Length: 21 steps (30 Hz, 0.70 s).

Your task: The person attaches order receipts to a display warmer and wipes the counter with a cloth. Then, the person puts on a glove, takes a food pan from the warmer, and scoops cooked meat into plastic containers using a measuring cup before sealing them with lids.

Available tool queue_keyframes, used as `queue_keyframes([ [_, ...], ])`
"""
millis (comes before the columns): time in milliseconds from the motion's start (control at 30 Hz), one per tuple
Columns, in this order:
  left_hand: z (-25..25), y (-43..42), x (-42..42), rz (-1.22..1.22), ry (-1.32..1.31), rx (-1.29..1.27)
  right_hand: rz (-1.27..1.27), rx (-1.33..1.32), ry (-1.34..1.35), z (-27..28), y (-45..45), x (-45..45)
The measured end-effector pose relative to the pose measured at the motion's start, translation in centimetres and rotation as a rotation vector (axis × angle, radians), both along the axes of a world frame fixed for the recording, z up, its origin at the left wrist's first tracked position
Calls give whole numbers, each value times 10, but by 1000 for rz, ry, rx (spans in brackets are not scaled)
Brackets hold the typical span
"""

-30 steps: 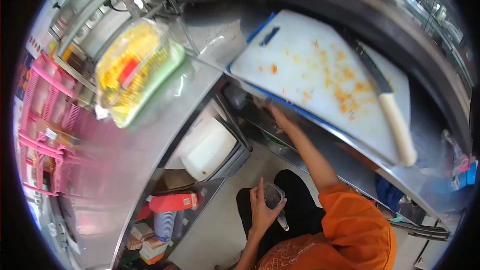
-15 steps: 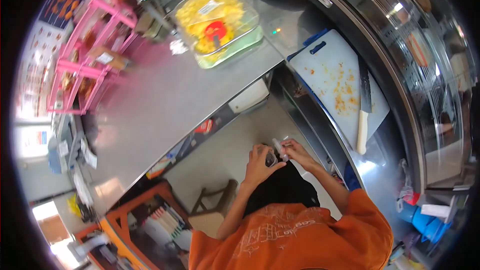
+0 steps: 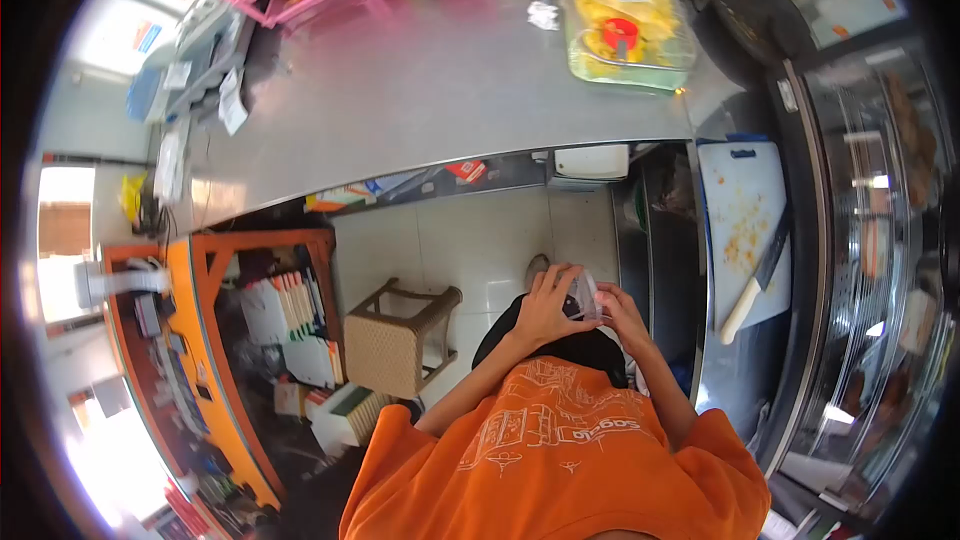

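In front of my body, both hands are together around a small clear plastic cup [image 3: 586, 298]. My left hand [image 3: 551, 310] wraps the cup from the left side. My right hand [image 3: 622, 320] is closed at its right side, where the pale clear lid [image 3: 591, 292] lies against the cup's rim. Whether the lid is fully seated I cannot tell. The cup looks tilted on its side, and fingers cover much of it. Something dark shows through it.
A steel counter [image 3: 420, 90] runs ahead, bearing a clear tub [image 3: 630, 74] of yellow food. To the right, a knife [image 3: 752, 290] lies on a white cutting board [image 3: 745, 185] beside a glass display case [image 3: 870, 270]. A woven stool [image 3: 385, 352] stands at left near an orange shelf [image 3: 205, 360].
The lid, held apart from the cup before, is now against it, and my hands have come together. My view has turned left, shifting the counter and board across it.
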<state>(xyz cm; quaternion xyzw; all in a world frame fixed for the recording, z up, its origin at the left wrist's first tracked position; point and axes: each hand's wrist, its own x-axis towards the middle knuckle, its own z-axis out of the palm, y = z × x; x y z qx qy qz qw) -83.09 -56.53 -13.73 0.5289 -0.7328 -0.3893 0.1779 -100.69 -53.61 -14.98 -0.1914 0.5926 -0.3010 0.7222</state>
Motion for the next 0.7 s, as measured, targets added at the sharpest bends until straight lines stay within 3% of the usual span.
queue_keyframes([
  [333,-32,43,33,220,63,54,196,142,-88,-25,-14,8],
  [433,-56,69,31,364,104,230,205,213,26,-62,-29,-16],
  [500,-85,93,23,454,134,318,21,162,65,-110,-33,-45],
  [567,-104,122,10,518,142,407,-144,112,317,-152,-61,-76],
  [633,-119,141,-3,550,124,460,-281,-118,571,-214,-91,-130],
  [667,-124,151,-7,520,100,499,-498,-361,839,-244,-111,-140],
  [700,-129,157,-11,518,82,540,-497,-491,965,-229,-141,-138],
])
